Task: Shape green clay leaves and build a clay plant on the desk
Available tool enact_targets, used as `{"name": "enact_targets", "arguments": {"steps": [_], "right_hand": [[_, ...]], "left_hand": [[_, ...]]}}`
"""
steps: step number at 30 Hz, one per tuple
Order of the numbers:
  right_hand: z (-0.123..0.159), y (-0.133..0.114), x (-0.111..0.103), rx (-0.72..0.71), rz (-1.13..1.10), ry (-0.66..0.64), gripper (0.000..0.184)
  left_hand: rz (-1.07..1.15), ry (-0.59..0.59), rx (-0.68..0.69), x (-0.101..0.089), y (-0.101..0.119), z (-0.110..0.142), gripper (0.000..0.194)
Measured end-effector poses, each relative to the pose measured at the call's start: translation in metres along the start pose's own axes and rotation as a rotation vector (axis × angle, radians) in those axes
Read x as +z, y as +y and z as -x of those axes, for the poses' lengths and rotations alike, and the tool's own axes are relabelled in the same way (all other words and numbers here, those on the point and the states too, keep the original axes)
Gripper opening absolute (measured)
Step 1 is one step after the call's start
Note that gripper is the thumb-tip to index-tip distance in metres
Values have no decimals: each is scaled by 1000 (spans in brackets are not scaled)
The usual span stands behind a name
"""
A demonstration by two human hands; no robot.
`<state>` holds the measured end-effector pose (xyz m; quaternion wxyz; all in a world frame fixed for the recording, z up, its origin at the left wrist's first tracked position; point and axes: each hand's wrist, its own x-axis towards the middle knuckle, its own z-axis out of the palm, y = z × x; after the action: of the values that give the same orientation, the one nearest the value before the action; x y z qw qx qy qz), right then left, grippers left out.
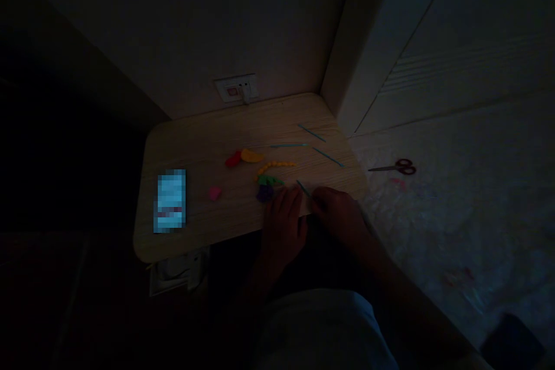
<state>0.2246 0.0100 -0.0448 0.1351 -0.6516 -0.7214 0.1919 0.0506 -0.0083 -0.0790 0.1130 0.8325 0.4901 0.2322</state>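
Note:
The light is dim. On a small wooden table, my right hand is closed around a thin blue-green modelling tool, its tip pointing to the upper left. My left hand lies on the table's front edge with fingers stretched out, beside a dark purple clay lump. Against that lump sits a green clay piece, and a yellow beaded clay strand curves above it. Farther back, a red clay piece touches a yellow-orange one. A pink clay lump lies to the left.
Three loose thin sticks, one of them a blue-green tool, lie at the back right. A phone with a lit screen rests at left. Behind is a wall socket with a plug. Scissors lie on the pale crinkled surface at right.

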Motion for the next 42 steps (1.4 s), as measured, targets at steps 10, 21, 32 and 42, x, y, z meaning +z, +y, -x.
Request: {"name": "enact_targets", "arguments": {"steps": [10,21,32,42], "right_hand": [[-1,21,-6,58,-127,119,20],[15,-7,-3,199,-3,44,14],[15,-13,5,186,36,-3,14],[14,-11,4,94,21,-30,16]], "left_hand": [[113,104,0,2,-2,4,61],[85,49,-14,1,-1,-2,47],[65,73,4,-2,-3,6,38],[40,77,54,0,-5,6,43]]}}
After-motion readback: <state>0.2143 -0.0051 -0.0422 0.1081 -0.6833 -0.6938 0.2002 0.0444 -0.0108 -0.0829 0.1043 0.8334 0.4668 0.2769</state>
